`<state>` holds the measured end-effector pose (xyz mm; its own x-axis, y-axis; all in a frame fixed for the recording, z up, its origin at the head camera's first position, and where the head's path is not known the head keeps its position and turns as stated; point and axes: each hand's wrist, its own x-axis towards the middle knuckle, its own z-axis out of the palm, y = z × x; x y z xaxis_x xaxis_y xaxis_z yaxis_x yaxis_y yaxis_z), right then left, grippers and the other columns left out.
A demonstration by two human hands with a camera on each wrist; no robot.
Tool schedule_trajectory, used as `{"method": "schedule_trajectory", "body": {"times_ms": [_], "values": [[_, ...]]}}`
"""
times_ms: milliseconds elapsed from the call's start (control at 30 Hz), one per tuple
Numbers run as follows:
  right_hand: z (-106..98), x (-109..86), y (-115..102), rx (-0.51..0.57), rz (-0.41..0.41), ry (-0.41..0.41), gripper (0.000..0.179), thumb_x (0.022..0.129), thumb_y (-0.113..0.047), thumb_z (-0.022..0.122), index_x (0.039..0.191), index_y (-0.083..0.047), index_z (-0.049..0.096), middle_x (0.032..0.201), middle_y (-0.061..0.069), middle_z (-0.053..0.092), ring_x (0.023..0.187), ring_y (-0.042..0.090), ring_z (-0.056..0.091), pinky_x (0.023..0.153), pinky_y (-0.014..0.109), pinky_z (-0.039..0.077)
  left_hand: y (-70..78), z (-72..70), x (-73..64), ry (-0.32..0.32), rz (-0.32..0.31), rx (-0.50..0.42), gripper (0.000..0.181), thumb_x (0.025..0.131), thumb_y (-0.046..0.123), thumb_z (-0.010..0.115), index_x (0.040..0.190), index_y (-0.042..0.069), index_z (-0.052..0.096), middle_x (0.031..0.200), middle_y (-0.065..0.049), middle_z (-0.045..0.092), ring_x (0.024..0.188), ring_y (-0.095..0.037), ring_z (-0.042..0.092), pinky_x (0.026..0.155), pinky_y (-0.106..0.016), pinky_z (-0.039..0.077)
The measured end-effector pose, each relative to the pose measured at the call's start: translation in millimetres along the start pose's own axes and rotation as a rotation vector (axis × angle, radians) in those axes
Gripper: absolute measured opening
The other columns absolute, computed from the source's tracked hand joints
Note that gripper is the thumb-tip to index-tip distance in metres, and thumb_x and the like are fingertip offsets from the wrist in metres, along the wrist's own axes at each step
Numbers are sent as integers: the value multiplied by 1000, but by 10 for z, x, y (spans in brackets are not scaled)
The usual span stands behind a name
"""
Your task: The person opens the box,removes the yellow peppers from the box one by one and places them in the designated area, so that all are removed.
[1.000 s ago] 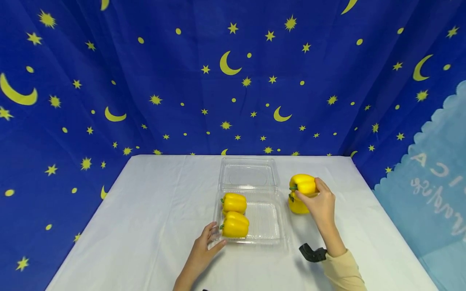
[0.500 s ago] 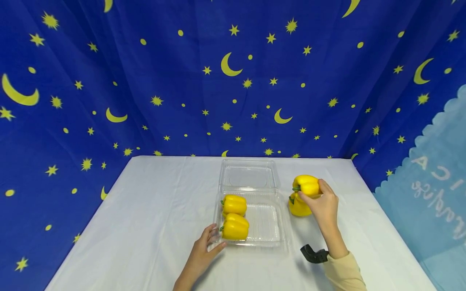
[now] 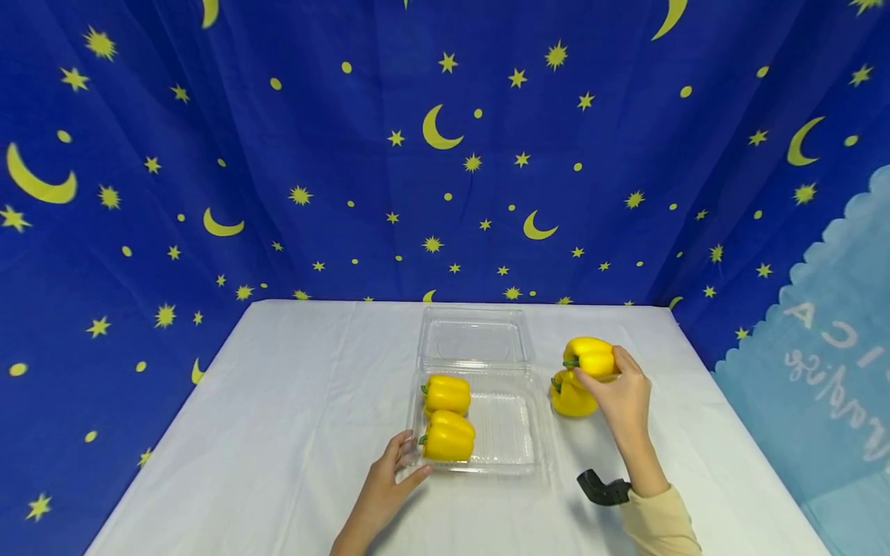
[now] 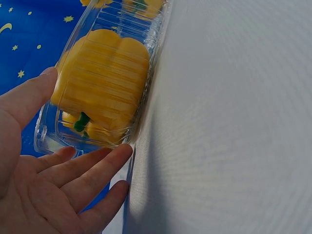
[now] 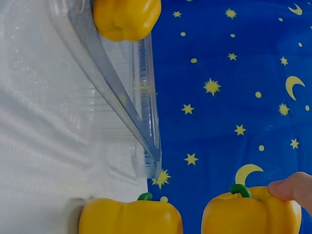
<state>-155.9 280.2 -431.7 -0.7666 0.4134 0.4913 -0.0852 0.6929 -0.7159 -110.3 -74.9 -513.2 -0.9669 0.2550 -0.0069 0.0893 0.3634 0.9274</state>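
Note:
My right hand (image 3: pixel 622 398) pinches a yellow bell pepper (image 3: pixel 589 357) between thumb and fingers, above the cloth. Just below and in front of it, another yellow bell pepper (image 3: pixel 573 395) sits on the table; the right wrist view shows the held pepper (image 5: pixel 251 214) apart from this one (image 5: pixel 130 218). A clear plastic clamshell container (image 3: pixel 504 432) lies with its lid (image 3: pixel 475 340) folded back. Two bell peppers (image 3: pixel 448 436) stand along its left side, green stems facing left. At its front left corner my left hand (image 3: pixel 384 483) rests with extended fingers, thumb on the front edge.
White cloth (image 3: pixel 313 371) covers the table. Behind and at the sides hangs a blue curtain (image 3: pixel 348 154) with yellow stars and moons. A light blue panel (image 3: pixel 827 340) with lettering is at the right. A black wrist mount (image 3: pixel 603 489) sits on my right wrist.
My right hand has shifted slightly to the right with the bell pepper, uncovering more of the one beneath. My left hand and the container have stayed put; the head view tilts slightly.

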Motion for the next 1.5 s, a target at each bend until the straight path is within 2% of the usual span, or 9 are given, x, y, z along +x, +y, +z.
{"method": "schedule_trajectory", "body": {"times_ms": [100, 233, 300, 367, 467, 533, 1067, 1333, 1500], "values": [[-8, -1, 11, -5, 0, 5, 59, 68, -9, 84, 116, 14, 59, 110, 27, 65, 103, 41, 62, 91, 50, 52, -3, -1, -4, -2, 5, -9, 65, 88, 28, 67, 139, 1, 37, 135, -29, 51, 118, -39, 58, 101, -55, 46], [-20, 8, 23, -27, -10, 21, 54, 67, -10, 84, 111, 12, 61, 104, 24, 66, 96, 37, 64, 83, 21, 52, -5, -4, -7, -7, 2, -21, 65, 89, 28, 67, 139, 1, 37, 136, -29, 51, 118, -38, 58, 100, -54, 46], [-25, 16, 27, -36, -14, 24, 52, 67, -10, 84, 109, 12, 62, 101, 23, 66, 93, 36, 64, 80, 18, 48, -5, -6, -8, -10, 1, -26, 65, 89, 28, 67, 139, 1, 36, 136, -29, 50, 118, -39, 58, 100, -54, 47], [-32, 24, 28, -34, -13, 21, 53, 68, -9, 84, 110, 13, 61, 102, 25, 66, 94, 38, 63, 82, 23, 52, -5, -8, -9, -11, 2, -26, 65, 89, 28, 67, 139, 0, 36, 136, -30, 50, 118, -39, 58, 100, -55, 47], [-40, 34, 31, -33, -6, 11, 55, 68, -9, 83, 113, 14, 59, 107, 28, 65, 98, 41, 62, 87, 48, 53, -6, -9, -9, -9, 8, -20, 65, 89, 27, 67, 139, 0, 36, 136, -30, 50, 118, -39, 58, 100, -55, 46], [-45, 40, 35, -28, 3, 3, 57, 69, -9, 83, 115, 14, 58, 110, 29, 64, 101, 42, 62, 89, 54, 52, -4, -10, -10, -8, 7, -17, 65, 89, 27, 67, 139, 0, 36, 136, -29, 50, 118, -39, 58, 100, -55, 46], [-87, 54, 55, -50, 15, 19, 54, 70, -9, 82, 114, 14, 59, 109, 28, 64, 99, 41, 62, 86, 53, 53, 31, -15, -16, -15, -11, -18, 65, 89, 28, 66, 139, -1, 36, 136, -29, 50, 120, -39, 56, 101, -56, 46], [-96, 53, 72, -78, 16, 23, 51, 71, -11, 82, 111, 11, 62, 104, 25, 66, 94, 38, 64, 78, 31, 53, 32, -18, -11, -18, -17, -20, 65, 89, 28, 67, 139, -1, 36, 136, -29, 50, 120, -39, 56, 101, -52, 47], [-110, 54, 92, -72, 32, 20, 52, 72, -11, 81, 114, 12, 60, 107, 27, 65, 96, 40, 63, 82, 50, 53, 34, -22, -8, -24, -17, -22, 65, 89, 28, 66, 139, -1, 36, 136, -28, 51, 120, -38, 56, 101, -52, 46]]}}
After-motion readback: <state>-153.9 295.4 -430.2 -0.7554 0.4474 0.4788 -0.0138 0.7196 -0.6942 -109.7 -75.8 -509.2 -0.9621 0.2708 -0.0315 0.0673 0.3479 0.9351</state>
